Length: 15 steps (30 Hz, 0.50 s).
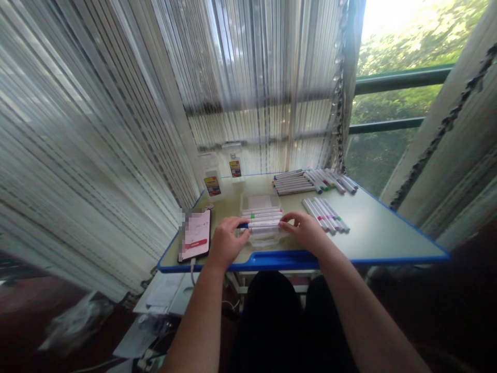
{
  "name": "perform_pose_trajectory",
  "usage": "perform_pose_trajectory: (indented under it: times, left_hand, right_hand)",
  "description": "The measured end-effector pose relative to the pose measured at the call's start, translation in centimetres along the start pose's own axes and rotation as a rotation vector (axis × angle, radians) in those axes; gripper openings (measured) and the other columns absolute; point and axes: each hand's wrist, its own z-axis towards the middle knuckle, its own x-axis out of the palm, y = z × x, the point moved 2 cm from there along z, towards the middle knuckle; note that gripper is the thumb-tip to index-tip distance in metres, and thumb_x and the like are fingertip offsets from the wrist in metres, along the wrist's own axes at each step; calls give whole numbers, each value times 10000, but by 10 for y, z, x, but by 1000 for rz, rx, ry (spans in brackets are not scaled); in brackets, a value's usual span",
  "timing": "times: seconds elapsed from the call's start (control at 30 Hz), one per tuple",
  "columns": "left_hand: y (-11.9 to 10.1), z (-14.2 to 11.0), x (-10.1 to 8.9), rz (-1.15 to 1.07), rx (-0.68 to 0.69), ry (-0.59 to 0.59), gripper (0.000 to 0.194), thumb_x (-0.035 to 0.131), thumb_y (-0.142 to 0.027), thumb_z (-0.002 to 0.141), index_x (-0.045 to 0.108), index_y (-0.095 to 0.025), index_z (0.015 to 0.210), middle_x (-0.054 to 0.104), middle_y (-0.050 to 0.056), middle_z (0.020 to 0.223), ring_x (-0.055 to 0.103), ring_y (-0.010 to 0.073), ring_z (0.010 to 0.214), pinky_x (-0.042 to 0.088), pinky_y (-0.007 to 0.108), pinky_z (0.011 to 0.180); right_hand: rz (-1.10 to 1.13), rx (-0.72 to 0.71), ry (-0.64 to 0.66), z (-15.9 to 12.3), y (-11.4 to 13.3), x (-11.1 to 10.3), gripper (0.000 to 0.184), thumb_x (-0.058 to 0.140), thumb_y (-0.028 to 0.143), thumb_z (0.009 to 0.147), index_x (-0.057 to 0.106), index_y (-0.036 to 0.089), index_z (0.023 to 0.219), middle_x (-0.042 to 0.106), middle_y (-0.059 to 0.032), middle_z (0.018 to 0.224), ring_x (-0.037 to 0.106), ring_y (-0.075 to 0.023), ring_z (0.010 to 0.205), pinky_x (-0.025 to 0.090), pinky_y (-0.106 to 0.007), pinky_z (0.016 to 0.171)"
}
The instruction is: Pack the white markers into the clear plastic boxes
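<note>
White-barrelled markers (264,217) lie crosswise in a tidy stack over a clear plastic box (261,239), which sits near the front edge of a pale laminate table (373,228) with a blue rim. The top marker (264,224), blue-tipped at its left end, spans the gap between the 2 hands. The left hand (230,242) curls narrowly around that blue end, its fingertips (241,223) on the barrel, and the right hand (303,232) closes just as narrowly on the opposite end, its fingers (286,217) bent down over it. Both grips look light and appear to hold this 1 marker, though how firmly cannot be told from this view.

Fingertips at both ends suit this work well: they hold the barrel level and parallel to its neighbours, so the markers beneath are less likely to roll. Low wrists also leave room above the box wall.

To the right, a loose group of markers (324,215) lies at an angle, with a larger group (310,181) farther back. 2 clear packets (223,171) with printed labels stand behind the box. A smartphone (195,234), its screen partly pixelated, lies to the left, with a white cable (192,272) running over the table edge. Corrugated translucent plastic sheeting (97,129) rises beside the table.
</note>
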Motion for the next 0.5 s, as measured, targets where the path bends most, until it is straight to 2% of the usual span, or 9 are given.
perform_pose_trajectory:
  times: [0.37, 0.5]
  left_hand:
    - [3, -2, 3, 26, -60, 126, 195, 593, -165, 713, 714, -221, 855, 641, 34, 883, 581, 187, 887, 474, 334, 818]
    - [2, -3, 2, 30, -67, 140, 190, 585, -158, 714, 715, -222, 836, 636, 30, 875, 575, 183, 884, 472, 330, 823]
  right_hand:
    - [-36, 20, 119, -7, 3, -4, 169, 615, 340, 767, 699, 194, 782, 582, -44, 877, 546, -141, 719, 422, -267, 692]
    - [-27, 42, 136, -8, 5, -5, 163, 615, 333, 765, 693, 192, 789, 568, -37, 874, 519, -118, 639, 422, -264, 651]
